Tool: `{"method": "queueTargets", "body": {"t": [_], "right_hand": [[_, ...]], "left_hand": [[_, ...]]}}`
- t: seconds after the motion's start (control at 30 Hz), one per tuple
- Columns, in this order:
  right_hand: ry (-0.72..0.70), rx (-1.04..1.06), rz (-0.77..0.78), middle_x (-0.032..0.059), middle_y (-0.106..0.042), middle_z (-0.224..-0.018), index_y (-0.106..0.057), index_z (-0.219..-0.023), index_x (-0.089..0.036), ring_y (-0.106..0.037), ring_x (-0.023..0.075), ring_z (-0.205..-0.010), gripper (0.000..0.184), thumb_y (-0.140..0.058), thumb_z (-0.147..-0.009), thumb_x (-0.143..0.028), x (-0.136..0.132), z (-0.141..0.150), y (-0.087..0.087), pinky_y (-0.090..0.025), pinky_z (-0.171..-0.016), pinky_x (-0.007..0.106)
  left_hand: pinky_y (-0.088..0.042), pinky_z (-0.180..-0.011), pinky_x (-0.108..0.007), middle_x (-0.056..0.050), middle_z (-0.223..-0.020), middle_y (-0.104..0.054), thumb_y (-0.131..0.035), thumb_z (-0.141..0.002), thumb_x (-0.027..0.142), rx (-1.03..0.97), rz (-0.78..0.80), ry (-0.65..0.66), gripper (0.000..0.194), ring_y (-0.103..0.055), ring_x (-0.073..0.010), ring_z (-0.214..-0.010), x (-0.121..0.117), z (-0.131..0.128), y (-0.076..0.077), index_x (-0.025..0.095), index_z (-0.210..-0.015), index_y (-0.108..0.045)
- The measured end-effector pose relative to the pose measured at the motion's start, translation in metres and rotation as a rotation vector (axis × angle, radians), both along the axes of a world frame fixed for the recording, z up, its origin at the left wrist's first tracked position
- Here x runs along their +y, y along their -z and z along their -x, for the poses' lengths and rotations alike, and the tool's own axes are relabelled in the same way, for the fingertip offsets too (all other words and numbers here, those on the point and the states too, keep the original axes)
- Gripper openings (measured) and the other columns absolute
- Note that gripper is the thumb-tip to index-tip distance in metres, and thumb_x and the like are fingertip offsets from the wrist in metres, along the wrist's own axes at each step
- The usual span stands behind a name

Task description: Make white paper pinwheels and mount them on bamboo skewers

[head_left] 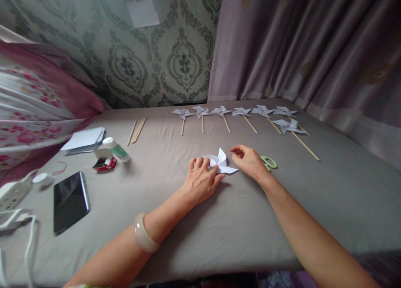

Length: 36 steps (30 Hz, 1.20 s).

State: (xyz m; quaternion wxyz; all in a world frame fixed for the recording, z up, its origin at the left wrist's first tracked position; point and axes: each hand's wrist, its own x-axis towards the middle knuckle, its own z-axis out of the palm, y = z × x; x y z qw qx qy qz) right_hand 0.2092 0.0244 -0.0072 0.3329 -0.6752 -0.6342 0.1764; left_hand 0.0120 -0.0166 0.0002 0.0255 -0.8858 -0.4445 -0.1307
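Observation:
A white paper pinwheel [221, 159] without a stick lies on the cloth-covered table, one blade standing up. My left hand [203, 178] presses it down, its fingers bent over the paper's left side and its thumb at the near edge. Part of the pinwheel is hidden under these fingers. Just to the right, apart from the paper, my right hand [247, 159] has its fingertips drawn together in a pinch; whatever they hold, if anything, is too small to make out. Behind that hand lie scissors with light green handles [269, 162], their blades hidden.
Several pinwheels on sticks [241, 112] lie along the far side. To the left are loose wooden sticks [138, 131], stacked paper [84, 140], a glue stick [116, 149], a small red box [105, 163], a phone [71, 202] and a power strip [14, 195] with cables.

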Motion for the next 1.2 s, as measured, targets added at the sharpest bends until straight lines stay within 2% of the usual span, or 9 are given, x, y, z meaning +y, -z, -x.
{"method": "queueTargets", "body": {"t": [0.13, 0.23, 0.33, 0.53, 0.67, 0.73, 0.9, 1.07, 1.2], "right_hand": [[0.093, -0.016, 0.091, 0.0080, -0.073, -0.079, -0.071, -0.084, -0.016, -0.066, 0.0198, -0.074, 0.025, -0.052, -0.076, -0.030, 0.003, -0.004, 0.006, -0.046, -0.069, 0.028], [0.007, -0.081, 0.198, 0.0096, -0.073, -0.076, -0.071, -0.075, -0.015, -0.066, 0.0218, -0.073, 0.035, -0.052, -0.078, -0.044, 0.000, 0.000, 0.004, -0.045, -0.066, 0.028], [-0.051, -0.114, 0.209, 0.0091, -0.073, -0.077, -0.070, -0.076, -0.016, -0.066, 0.0211, -0.074, 0.040, -0.051, -0.080, -0.050, -0.005, 0.011, -0.002, -0.044, -0.065, 0.027], [-0.076, -0.120, 0.245, 0.0065, -0.071, -0.082, -0.066, -0.083, -0.017, -0.064, 0.0181, -0.074, 0.025, -0.063, -0.073, -0.039, -0.013, 0.028, -0.013, -0.042, -0.066, 0.026], [-0.081, -0.062, 0.215, 0.0043, -0.069, -0.076, -0.062, -0.081, -0.017, -0.062, 0.0160, -0.070, 0.018, -0.066, -0.069, -0.030, -0.012, 0.028, -0.008, -0.042, -0.062, 0.024], [-0.096, 0.012, 0.184, 0.0038, -0.069, -0.079, -0.060, -0.087, -0.017, -0.062, 0.0150, -0.070, 0.023, -0.066, -0.067, -0.025, -0.009, 0.027, -0.001, -0.043, -0.062, 0.023], [-0.120, 0.114, 0.186, 0.0042, -0.071, -0.087, -0.055, -0.115, -0.015, -0.063, 0.0145, -0.071, 0.054, -0.067, -0.063, -0.020, -0.002, 0.027, 0.011, -0.044, -0.064, 0.023], [-0.162, 0.008, 0.232, 0.0044, -0.070, -0.077, -0.068, -0.088, -0.015, -0.062, 0.0180, -0.070, 0.027, -0.065, -0.064, -0.028, -0.003, 0.030, 0.005, -0.042, -0.060, 0.023], [-0.170, 0.047, 0.217, 0.0021, -0.070, -0.074, -0.069, -0.084, -0.016, -0.062, 0.0173, -0.070, 0.023, -0.061, -0.064, -0.024, -0.005, 0.031, 0.000, -0.041, -0.058, 0.021]], "left_hand": [[-0.028, -0.093, -0.042, -0.011, -0.105, -0.054, -0.024, -0.094, 0.051, -0.015, -0.004, 0.026, 0.051, -0.043, -0.0250, -0.100, 0.000, 0.001, 0.002, 0.022, -0.104, -0.064], [-0.029, -0.093, -0.042, -0.011, -0.104, -0.054, -0.023, -0.094, 0.051, -0.024, -0.001, 0.007, 0.051, -0.043, -0.0251, -0.100, 0.000, 0.002, 0.003, 0.022, -0.105, -0.064], [-0.029, -0.093, -0.043, -0.011, -0.104, -0.054, -0.023, -0.094, 0.050, -0.027, -0.013, 0.005, 0.050, -0.043, -0.0253, -0.100, 0.000, 0.002, 0.004, 0.022, -0.105, -0.064], [-0.029, -0.093, -0.043, -0.010, -0.103, -0.053, -0.027, -0.094, 0.050, -0.021, -0.025, 0.009, 0.047, -0.044, -0.0252, -0.100, 0.001, 0.002, 0.007, 0.023, -0.110, -0.062], [-0.029, -0.094, -0.043, -0.011, -0.105, -0.052, -0.027, -0.094, 0.049, -0.024, -0.022, 0.007, 0.046, -0.043, -0.0258, -0.101, 0.001, 0.002, 0.006, 0.023, -0.111, -0.061], [-0.029, -0.094, -0.044, -0.011, -0.107, -0.052, -0.027, -0.094, 0.049, -0.018, -0.018, 0.006, 0.046, -0.043, -0.0260, -0.101, 0.001, 0.002, 0.005, 0.023, -0.111, -0.061], [-0.029, -0.094, -0.044, -0.012, -0.109, -0.051, -0.028, -0.094, 0.049, -0.010, -0.012, 0.001, 0.045, -0.042, -0.0265, -0.102, 0.001, 0.001, 0.004, 0.023, -0.111, -0.061], [-0.030, -0.094, -0.044, -0.012, -0.109, -0.052, -0.030, -0.094, 0.048, -0.026, -0.008, 0.008, 0.044, -0.042, -0.0264, -0.103, 0.000, 0.001, 0.002, 0.023, -0.113, -0.060], [-0.030, -0.094, -0.044, -0.012, -0.110, -0.052, -0.030, -0.094, 0.049, -0.020, 0.014, 0.003, 0.045, -0.043, -0.0269, -0.103, -0.001, 0.001, 0.001, 0.022, -0.113, -0.061]]}}
